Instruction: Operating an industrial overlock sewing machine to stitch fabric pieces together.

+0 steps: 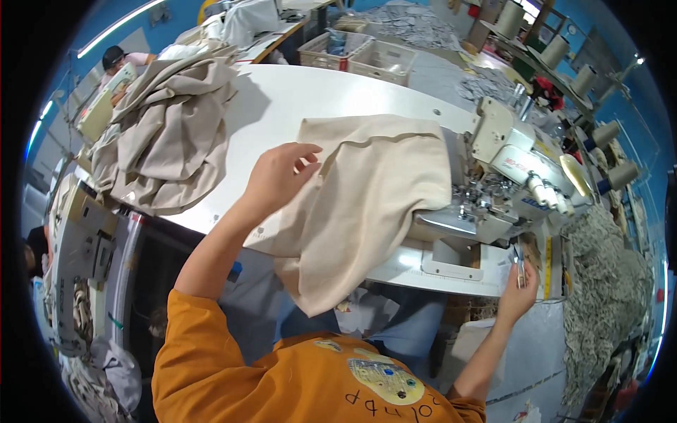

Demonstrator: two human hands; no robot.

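Note:
A piece of beige cloth (374, 176) lies on the white sewing table (338, 88), its lower corner hanging over the front edge. At the cloth's left edge is my left hand (278, 180), fingers loosely bent and apart, with nothing in it. Whether its fingertips touch the cloth I cannot tell. My right hand (518, 292) is at the table's front right edge, closed around small metal thread snips (520, 269) whose blades point away from me. An overlock sewing machine (518, 162) stands at the right, and the cloth's right edge lies beside its presser area.
A heap of beige cloth (169, 134) covers the table's left end. Thread cones (556, 53) stand on a rack at the right, above a pile of fabric scraps (603, 282). Plastic crates (381, 62) sit behind the table. Another person (116, 60) works at the far left.

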